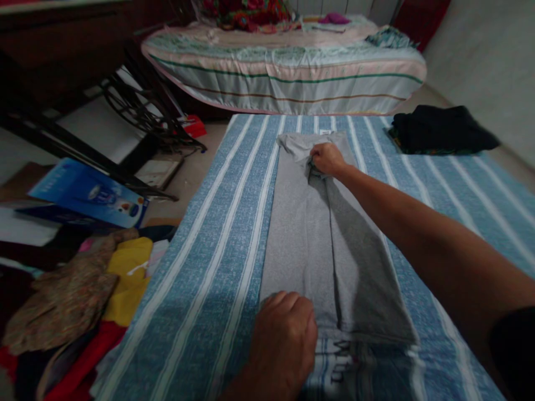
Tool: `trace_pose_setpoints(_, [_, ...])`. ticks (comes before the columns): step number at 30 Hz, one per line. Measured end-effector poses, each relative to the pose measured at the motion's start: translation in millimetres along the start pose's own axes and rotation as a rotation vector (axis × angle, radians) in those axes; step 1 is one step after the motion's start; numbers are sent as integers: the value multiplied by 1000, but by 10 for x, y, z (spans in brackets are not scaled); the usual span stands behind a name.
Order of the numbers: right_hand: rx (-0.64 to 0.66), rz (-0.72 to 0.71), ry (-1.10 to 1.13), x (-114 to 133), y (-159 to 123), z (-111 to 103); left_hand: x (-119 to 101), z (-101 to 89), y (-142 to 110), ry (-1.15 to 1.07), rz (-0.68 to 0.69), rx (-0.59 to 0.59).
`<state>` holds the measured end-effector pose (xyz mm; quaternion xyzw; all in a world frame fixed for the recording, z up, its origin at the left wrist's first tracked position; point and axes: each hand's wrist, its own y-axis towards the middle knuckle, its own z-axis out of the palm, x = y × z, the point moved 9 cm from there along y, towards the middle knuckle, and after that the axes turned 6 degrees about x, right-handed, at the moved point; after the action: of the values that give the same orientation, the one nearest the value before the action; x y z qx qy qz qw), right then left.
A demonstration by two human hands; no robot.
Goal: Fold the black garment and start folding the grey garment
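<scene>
A grey T-shirt (301,234) lies lengthwise on a blue and white striped sheet (217,223), its right side folded over toward the middle. My right hand (327,158) reaches to the far end and is closed, pinching the folded fabric near the collar. My left hand (282,340) rests at the near hem, fingers curled and closed on the grey cloth's edge. Dark printed lettering shows on the fabric just below the hem at the near edge.
A pile of yellow, red and patterned clothes (83,301) lies at the left. A folded dark garment (438,129) sits on the sheet at the far right. A striped mattress (284,72) lies beyond. A blue box (90,192) and a black metal frame (137,106) stand at the left.
</scene>
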<state>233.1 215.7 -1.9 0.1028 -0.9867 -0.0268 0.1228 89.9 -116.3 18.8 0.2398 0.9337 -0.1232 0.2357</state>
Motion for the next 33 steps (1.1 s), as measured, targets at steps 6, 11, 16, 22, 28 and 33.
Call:
trace_pose_setpoints(6, [-139, -9, 211, 22, 172, -178, -172, -23, 99, 1, 88, 46])
trace_pose_setpoints(11, [-82, -28, 77, 30, 186, -116, -193, 238, 134, 16, 131, 117])
trace_pose_setpoints(16, [-26, -17, -29, -43, 130, -9, -144, 270, 97, -39, 136, 111])
trace_pose_setpoints(22, [-118, -111, -77, 124, 117, -274, -152, 244, 51, -72, 204, 105])
trace_pose_setpoints(28, [-4, -180, -272, 132, -2, -166, -133, 243, 6, -132, 205, 115])
trace_pose_setpoints(33, [100, -152, -293, 60, -229, 7, -141, 150, -76, -192, 234, 44])
